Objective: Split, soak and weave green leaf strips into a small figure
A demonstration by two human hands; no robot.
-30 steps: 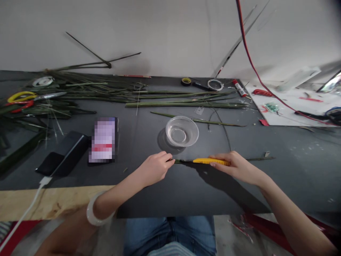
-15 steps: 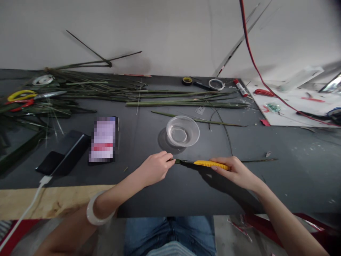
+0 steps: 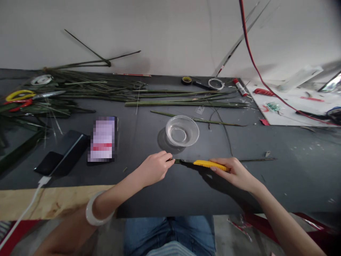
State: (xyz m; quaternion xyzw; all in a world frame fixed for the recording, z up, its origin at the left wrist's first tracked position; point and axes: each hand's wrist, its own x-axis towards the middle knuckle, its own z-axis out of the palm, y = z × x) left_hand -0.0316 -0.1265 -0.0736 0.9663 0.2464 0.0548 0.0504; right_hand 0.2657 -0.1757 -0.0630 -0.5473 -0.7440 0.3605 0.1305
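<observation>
My left hand [image 3: 157, 166] is closed on the end of a long green leaf strip [image 3: 177, 161], pinching it just above the dark table. My right hand [image 3: 234, 172] grips a yellow utility knife [image 3: 209, 164], its blade pointing left and lying along the strip close to my left fingers. Beyond the knife the strip's thin end comes out to the right of my right hand. Whether the blade cuts into the strip I cannot tell. Just behind my hands stands a clear plastic bowl [image 3: 195, 132].
More leaf strips [image 3: 186, 104] lie across the back. At the left are yellow-and-red scissors [image 3: 20, 99], a phone [image 3: 102, 140] and a black power bank [image 3: 69, 153] with a white cable. Black tape [image 3: 186, 80] and a glue stick [image 3: 239, 87] sit at the back right, beside a white board [image 3: 293, 119].
Both hands, the strip and the knife stay nearly in place. The whole view has shifted very slightly.
</observation>
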